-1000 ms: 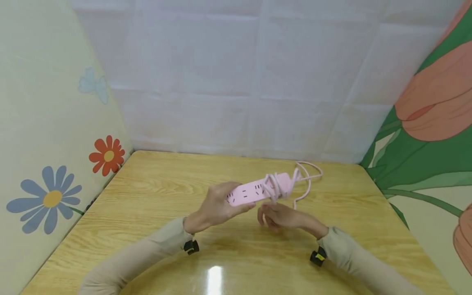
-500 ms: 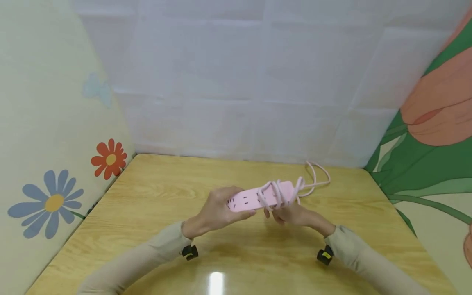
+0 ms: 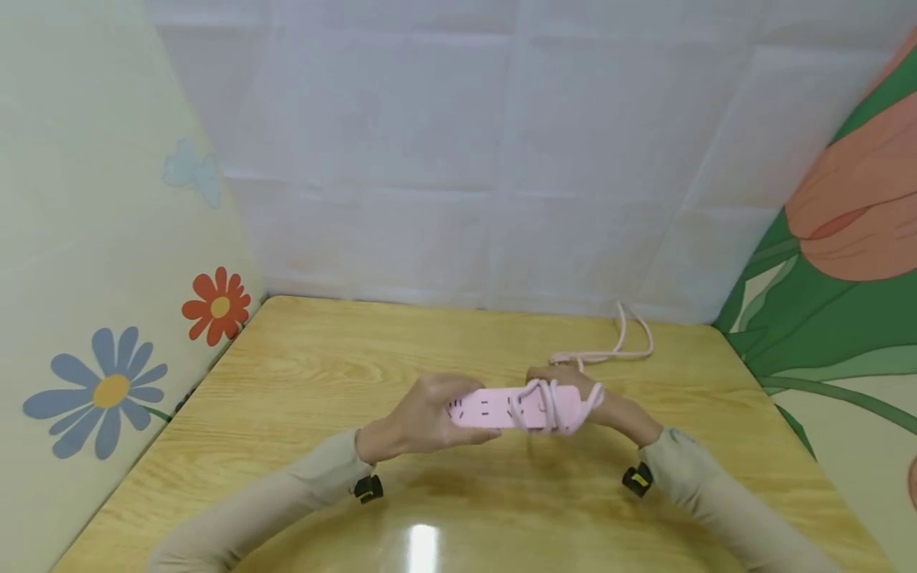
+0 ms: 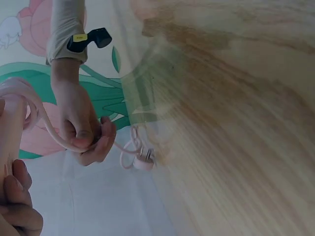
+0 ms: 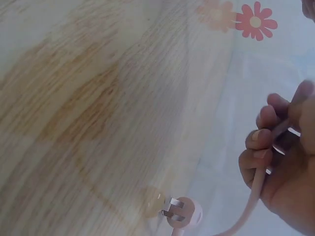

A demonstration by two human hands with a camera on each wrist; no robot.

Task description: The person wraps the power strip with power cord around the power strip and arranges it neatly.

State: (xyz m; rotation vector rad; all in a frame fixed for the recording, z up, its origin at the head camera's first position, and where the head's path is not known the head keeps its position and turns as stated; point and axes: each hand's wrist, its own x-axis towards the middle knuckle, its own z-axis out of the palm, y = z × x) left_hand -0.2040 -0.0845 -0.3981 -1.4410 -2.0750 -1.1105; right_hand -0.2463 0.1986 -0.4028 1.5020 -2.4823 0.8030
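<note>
Fingers [image 3: 478, 413] of my left hand [image 3: 423, 415] are curled round one end of the pink power strip [image 3: 501, 407], thumb on the near edge and the rest wrapped over the far side, so that end is held firmly above the counter [image 3: 322, 374]. The strip lies roughly level between my two hands, socket face up, with its dark slots showing near my left grip. My right hand [image 3: 609, 410] is at the other end, where several turns of the pink cord [image 3: 548, 402] are wound across the strip's body. Seen from the left wrist, my right fingers [image 4: 83, 140] are bent and pinching a length of that cord, which loops up toward the strip at the frame's left edge. The right wrist view shows the same: the cord passes through my curled fingers [image 5: 261, 147] and runs down out of the hand.

From there the loose remainder of the cord trails off toward the far right corner of the counter, where it lies in a slack loop [image 3: 630, 338] close to the white back wall. Its plug [image 5: 184, 212] rests on the counter at that edge, prongs pointing sideways, well apart from both hands.

Both forearms are in beige sleeves [image 3: 286, 497], each with a small black device at the wrist [image 3: 368, 488].
</note>
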